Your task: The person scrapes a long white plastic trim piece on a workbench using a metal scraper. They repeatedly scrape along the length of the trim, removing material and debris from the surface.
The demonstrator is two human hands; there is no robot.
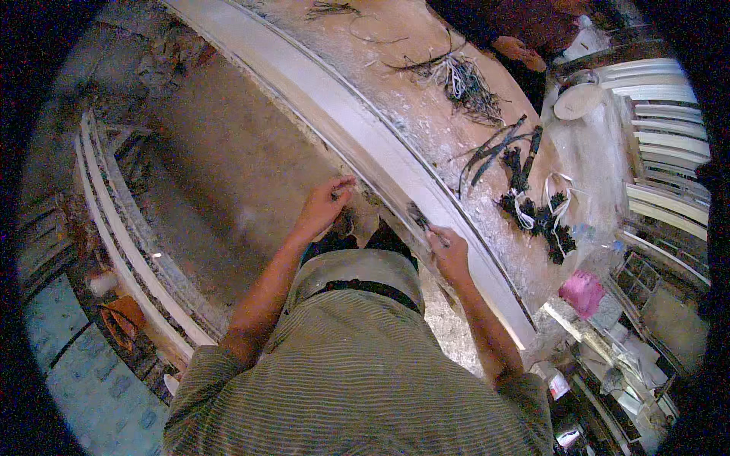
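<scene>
A long white moulding strip (365, 129) runs diagonally across the workbench in front of me, with a raised line along its far edge. My right hand (449, 251) is closed around a small dark tool (417, 215) whose end rests on or just over the strip's near side; its exact kind is too blurred to tell. Near the strip's front edge, my left hand (325, 207) has its fingers curled together beside the bench edge. A little darkness shows between those fingers, and I cannot make out what, if anything, they hold.
Dusty bundles of dark fibres and white cords (464, 87) lie on the tan benchtop, with black tied strands (532, 213) further right. A pink bag (582, 294) and stacked white strips (669, 133) stand right. Curved white lengths (114, 220) stand left. Another person's hand (519, 53) shows beyond the bench.
</scene>
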